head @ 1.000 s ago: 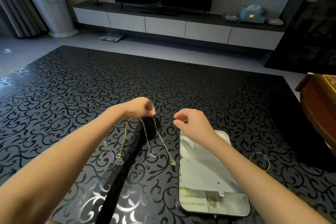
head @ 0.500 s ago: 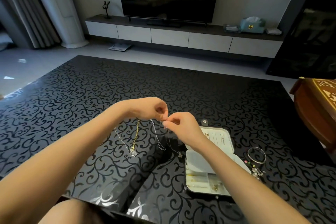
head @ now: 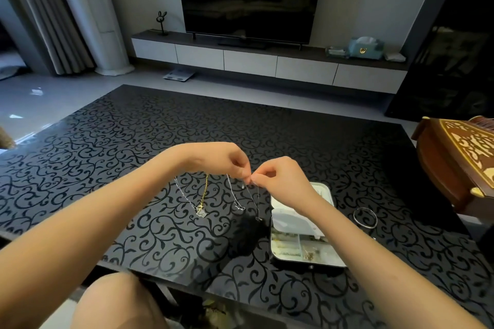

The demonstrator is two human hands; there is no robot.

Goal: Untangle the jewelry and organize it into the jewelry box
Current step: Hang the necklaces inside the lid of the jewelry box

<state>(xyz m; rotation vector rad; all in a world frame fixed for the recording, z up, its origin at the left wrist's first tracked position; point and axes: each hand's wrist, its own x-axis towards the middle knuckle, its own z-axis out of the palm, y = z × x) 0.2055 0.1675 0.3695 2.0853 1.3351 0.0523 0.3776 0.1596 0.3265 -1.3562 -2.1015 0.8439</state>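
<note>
- the left hand (head: 223, 160) pinches the tops of the tangled necklaces (head: 201, 211), fingers curled close round them. the right hand (head: 280, 179) pinches one thin silver strand (head: 254, 201) right where the two hands meet.
- the step in hand looks like teasing that one strand out of the bunch. it is best drawn slowly toward the jewelry box (head: 272, 238), with the left hand held high so the hanging weight opens the loops. a sharp tug would likely tighten any knot.
- the bunch hangs just left of the jewelry box, over the patterned table (head: 120, 141). a gold chain (head: 205, 191) hangs between silver ones, with small pendants at the bottom, near or touching the glass; i cannot tell which.
- the box lies open, with small gold pieces in its near compartments. a bangle (head: 365, 218) lies just right of it.
</note>
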